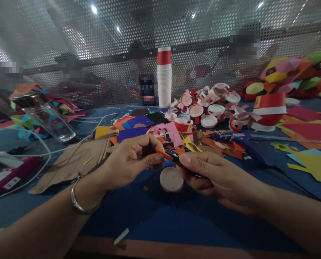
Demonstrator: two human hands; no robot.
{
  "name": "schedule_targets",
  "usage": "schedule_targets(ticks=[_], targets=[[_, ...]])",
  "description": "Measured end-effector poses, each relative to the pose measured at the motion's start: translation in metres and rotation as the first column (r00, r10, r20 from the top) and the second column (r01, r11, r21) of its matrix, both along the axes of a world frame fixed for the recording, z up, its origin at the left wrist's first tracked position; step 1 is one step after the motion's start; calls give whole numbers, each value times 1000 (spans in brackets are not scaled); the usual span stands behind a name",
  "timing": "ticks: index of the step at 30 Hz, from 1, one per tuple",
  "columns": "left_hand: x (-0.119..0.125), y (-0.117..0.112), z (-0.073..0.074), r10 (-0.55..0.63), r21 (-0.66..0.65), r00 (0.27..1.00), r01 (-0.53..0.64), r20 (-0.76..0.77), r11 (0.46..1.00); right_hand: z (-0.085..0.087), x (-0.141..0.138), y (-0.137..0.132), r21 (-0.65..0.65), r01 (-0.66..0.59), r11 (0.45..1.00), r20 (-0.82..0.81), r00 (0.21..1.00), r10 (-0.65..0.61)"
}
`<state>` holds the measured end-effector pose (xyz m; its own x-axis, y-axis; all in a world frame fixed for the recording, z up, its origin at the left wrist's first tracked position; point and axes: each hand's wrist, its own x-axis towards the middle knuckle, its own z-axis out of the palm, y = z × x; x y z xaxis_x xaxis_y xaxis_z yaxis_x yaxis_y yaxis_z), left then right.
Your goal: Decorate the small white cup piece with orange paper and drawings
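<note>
My left hand (130,160), with a silver bangle on the wrist, pinches the orange end of a small orange and black tool (170,154), possibly a utility knife. My right hand (211,174) is closed round the tool's dark body from the other side. Both hands hover just above the blue table (176,223). Directly below them lies a round white paper-cup base (171,179).
Coloured paper scraps (139,127) and brown cardboard (74,158) cover the table behind my hands. Cut cup bottoms (203,109), a red and white cup piece (268,111), a cup stack (164,77) and a glass (51,120) stand farther back. A perforated screen rises behind.
</note>
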<state>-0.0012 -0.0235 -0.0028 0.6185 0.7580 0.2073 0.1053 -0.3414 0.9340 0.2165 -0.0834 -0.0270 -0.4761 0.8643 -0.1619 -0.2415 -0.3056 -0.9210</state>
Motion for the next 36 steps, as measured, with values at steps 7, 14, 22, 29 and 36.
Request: schedule_targets(ticks=[7,14,22,29,36], targets=[[2,0,0,32,22,999,-31,-37,999,-6,1,1,21,12,1000,44,999,-13],[3,-2,-4,53,40,997,-51,-54,998,-8,1,2,22,17,1000,81,997,-19],[2,-2,-2,93,117,991,-82,-95,990,-6,-1,2,39,20,999,88,996,-23],[9,-9,-7,-7,54,979,19,-202,998,-6,-2,3,9,68,998,65,996,-68],[9,-1,-13,75,-112,996,-80,-40,991,-6,-1,7,70,147,987,63,986,-152]])
